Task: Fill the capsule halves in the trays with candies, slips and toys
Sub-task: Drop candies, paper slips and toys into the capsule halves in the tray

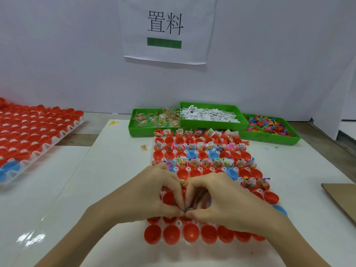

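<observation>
A clear tray [154,189] of red and a few blue capsule halves [171,236] lies in front of me. Alternate rows hold candy packets, slips and toys [204,163]; the other rows are bare. My left hand [154,195] and my right hand [223,199] meet over the tray's middle, fingers curled, thumbs and fingertips pinching one small dark item [186,209] between them. What the item is cannot be told. A candy packet [183,183] sits just beyond my fingers.
Three green bins stand at the back: candy packets [154,120], printed slips [210,114], coloured toys [269,126]. A second tray of red halves [34,132] lies at left. A loose candy packet [144,147] lies on the white sheet. Brown cardboard [341,197] sits at right.
</observation>
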Demonstrator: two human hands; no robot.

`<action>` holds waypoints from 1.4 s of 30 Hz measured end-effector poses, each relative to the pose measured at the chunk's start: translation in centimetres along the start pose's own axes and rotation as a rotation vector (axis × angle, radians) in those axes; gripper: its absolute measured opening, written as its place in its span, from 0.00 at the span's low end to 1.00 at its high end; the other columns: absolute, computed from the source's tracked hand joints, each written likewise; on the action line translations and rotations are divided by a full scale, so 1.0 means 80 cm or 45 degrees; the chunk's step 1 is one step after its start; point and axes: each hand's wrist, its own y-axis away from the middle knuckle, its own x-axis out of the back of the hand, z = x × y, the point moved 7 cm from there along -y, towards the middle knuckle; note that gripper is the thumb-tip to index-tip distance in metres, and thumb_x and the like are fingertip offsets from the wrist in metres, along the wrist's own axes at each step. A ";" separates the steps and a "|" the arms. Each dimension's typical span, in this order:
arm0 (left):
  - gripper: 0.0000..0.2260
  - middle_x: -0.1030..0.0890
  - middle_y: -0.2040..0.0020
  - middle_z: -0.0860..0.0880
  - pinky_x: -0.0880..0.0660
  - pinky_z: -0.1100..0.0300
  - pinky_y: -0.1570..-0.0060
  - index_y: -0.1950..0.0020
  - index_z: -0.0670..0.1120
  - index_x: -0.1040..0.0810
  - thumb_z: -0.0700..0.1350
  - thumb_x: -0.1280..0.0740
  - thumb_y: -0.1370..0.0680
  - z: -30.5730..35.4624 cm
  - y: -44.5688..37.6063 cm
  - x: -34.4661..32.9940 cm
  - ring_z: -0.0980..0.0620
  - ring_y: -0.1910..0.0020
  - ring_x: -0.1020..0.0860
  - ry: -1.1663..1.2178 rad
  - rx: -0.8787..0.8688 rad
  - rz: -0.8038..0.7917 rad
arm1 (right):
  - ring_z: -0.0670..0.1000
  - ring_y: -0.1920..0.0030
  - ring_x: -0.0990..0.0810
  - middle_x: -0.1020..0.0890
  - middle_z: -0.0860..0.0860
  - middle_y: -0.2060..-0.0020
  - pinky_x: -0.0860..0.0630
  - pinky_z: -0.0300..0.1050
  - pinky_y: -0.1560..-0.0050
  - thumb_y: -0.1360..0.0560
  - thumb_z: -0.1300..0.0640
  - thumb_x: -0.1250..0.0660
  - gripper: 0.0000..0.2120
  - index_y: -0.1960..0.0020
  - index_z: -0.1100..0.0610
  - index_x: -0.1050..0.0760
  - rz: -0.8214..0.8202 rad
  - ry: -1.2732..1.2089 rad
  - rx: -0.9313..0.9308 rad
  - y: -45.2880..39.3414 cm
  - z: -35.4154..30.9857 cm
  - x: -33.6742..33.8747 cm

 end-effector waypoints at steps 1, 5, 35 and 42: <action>0.05 0.18 0.55 0.61 0.27 0.58 0.50 0.57 0.58 0.13 0.54 0.20 0.29 0.000 0.000 0.000 0.54 0.49 0.27 0.001 -0.003 -0.023 | 0.44 0.59 0.15 0.15 0.46 0.61 0.17 0.39 0.56 0.28 0.58 0.21 0.06 0.55 0.52 0.18 0.006 0.006 0.006 0.000 -0.001 -0.001; 0.03 0.18 0.53 0.61 0.27 0.54 0.42 0.55 0.59 0.13 0.55 0.22 0.27 -0.004 0.001 0.000 0.54 0.48 0.25 0.011 0.016 -0.100 | 0.42 0.58 0.18 0.17 0.45 0.60 0.22 0.33 0.58 0.29 0.55 0.20 0.07 0.56 0.51 0.18 0.034 0.069 0.029 0.001 -0.002 -0.001; 0.05 0.16 0.56 0.55 0.24 0.64 0.57 0.57 0.56 0.12 0.55 0.24 0.24 -0.012 -0.002 0.028 0.50 0.55 0.19 0.160 -0.099 0.177 | 0.43 0.55 0.15 0.13 0.45 0.60 0.19 0.41 0.52 0.21 0.46 0.30 0.09 0.55 0.47 0.13 0.278 -0.276 0.085 0.000 0.024 0.063; 0.09 0.14 0.58 0.54 0.21 0.59 0.56 0.55 0.51 0.12 0.53 0.29 0.22 -0.081 -0.031 0.072 0.55 0.57 0.18 0.197 0.311 0.660 | 0.40 0.72 0.24 0.17 0.42 0.69 0.26 0.35 0.66 0.22 0.46 0.30 0.11 0.59 0.49 0.14 0.453 -0.303 0.055 -0.004 0.040 0.077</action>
